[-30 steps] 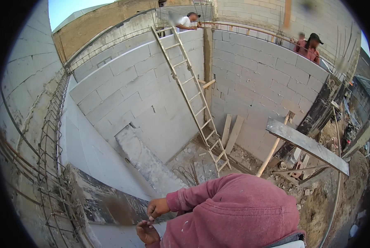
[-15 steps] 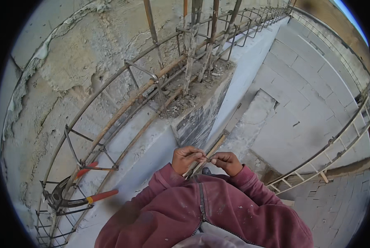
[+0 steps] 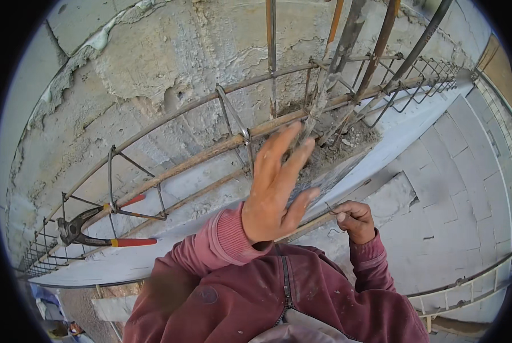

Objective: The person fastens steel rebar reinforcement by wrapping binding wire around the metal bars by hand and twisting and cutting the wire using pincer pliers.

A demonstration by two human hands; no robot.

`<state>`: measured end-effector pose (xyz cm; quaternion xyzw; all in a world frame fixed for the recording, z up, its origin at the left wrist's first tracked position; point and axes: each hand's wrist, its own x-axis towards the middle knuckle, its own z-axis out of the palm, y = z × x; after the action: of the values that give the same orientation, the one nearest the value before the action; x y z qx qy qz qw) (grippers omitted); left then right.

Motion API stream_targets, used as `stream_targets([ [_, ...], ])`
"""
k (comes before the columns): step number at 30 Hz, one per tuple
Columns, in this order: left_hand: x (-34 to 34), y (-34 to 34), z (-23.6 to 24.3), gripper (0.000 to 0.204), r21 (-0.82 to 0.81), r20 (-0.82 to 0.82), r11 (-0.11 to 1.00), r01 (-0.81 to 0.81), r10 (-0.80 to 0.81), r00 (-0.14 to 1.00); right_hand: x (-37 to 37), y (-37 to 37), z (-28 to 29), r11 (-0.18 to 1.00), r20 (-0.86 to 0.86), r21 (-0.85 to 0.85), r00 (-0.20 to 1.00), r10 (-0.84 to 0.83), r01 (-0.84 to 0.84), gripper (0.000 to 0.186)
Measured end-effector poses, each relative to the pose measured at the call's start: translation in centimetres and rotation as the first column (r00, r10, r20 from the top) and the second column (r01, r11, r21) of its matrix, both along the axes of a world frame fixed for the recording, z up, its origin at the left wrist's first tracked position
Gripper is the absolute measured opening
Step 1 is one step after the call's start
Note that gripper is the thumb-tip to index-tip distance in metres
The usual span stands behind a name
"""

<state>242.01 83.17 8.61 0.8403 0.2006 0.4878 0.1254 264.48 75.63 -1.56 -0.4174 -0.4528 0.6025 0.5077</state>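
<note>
My left hand (image 3: 276, 188) is raised with its fingers spread and nothing in it. Its fingertips overlap the long rusty bars of the rebar cage (image 3: 193, 154); I cannot tell whether they touch. Lower and to the right, my right hand (image 3: 356, 222) pinches a thin dark tie wire (image 3: 336, 231), whose bent ends stick out left of the fingers. A pair of pincers (image 3: 72, 227) with red and yellow handles hangs in the cage at the left, its jaws toward the outer end.
Upright rebars (image 3: 376, 48) rise from a rough concrete stub (image 3: 350, 140) ahead of me. A rough plastered wall (image 3: 124, 108) runs behind the cage. Below at the right lie a grey block surface (image 3: 450, 154) and a ladder-like frame (image 3: 467, 297).
My hands, earlier together before my chest, have parted. The left rose toward the cage and opened; the right moved right with the wire. The view has turned, shifting the cage across it.
</note>
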Motion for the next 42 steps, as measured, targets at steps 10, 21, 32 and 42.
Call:
stream_targets([
  [10, -0.1, -2.0, 3.6, 0.047, 0.324, -0.074, 0.873, -0.364, 0.407, 0.91, -1.0, 0.3, 0.2, 0.992, 0.08, 0.12, 0.995, -0.054, 0.044, 0.012],
  [21, -0.7, -0.5, -1.6, 0.03, 0.335, -0.221, 0.905, -0.264, 0.348, 0.911, 0.7, 2.6, 5.7, 0.718, 0.555, 0.685, 0.552, -0.622, 0.12, 0.026],
  [32, 3.2, 2.3, -2.5, 0.052, -0.047, -0.341, 0.828, -0.558, 0.512, 0.788, -5.1, 8.0, 7.0, 0.733, 0.707, 0.68, 0.29, -0.645, -0.028, 0.008],
  [42, 3.0, 3.4, -2.9, 0.025, 0.022, -0.462, 0.768, -0.64, 0.576, 0.674, -6.1, 8.0, 6.3, 0.736, 0.657, 0.677, 0.437, -0.615, 0.018, 0.006],
])
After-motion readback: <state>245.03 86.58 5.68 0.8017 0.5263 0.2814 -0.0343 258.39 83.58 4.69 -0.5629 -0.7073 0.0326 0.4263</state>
